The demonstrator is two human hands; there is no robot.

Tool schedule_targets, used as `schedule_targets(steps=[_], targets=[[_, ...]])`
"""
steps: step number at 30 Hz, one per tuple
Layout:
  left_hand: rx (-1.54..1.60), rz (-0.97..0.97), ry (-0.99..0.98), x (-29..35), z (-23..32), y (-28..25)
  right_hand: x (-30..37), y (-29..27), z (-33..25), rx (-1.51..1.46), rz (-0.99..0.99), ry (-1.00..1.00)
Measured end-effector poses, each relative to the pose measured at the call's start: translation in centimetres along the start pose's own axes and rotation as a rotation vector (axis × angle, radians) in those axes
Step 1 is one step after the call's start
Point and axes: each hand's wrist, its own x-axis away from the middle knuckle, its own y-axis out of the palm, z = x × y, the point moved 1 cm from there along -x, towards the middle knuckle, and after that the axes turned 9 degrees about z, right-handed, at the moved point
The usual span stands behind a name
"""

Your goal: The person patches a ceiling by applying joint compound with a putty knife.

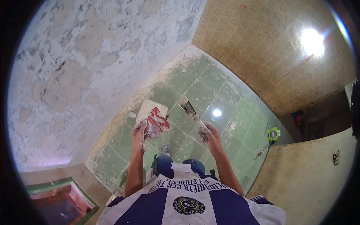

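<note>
My left hand, whitened with powder, is closed on a red and white piece of flexible sheet smeared with white paste; its exact kind I cannot make out. My right hand grips the handle of a putty knife, its blade pointing up and away to the left. Whitish residue coats the putty knife's blade and neck. The two hands are apart, both held over the floor in front of my body. Beneath the red and white sheet, a pale square-shaped thing shows on the floor.
Patchy white plaster covers the wall on my left. Green floor tiles carry whitish dust and spots. A brown patterned wall stands ahead to the right, beside a dark opening. A bright green round device stands at the right.
</note>
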Motion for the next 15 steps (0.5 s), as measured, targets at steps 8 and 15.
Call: schedule_targets(steps=[8,15], targets=[[-0.095,-0.054,0.09,-9.9,4.4,11.7,-12.0,1.3,-3.7,-0.039,0.019,-0.06],[-0.014,0.037,0.013,-17.3,1.5,19.8,-22.5,-2.6,-4.4,-0.098,0.005,-0.011]])
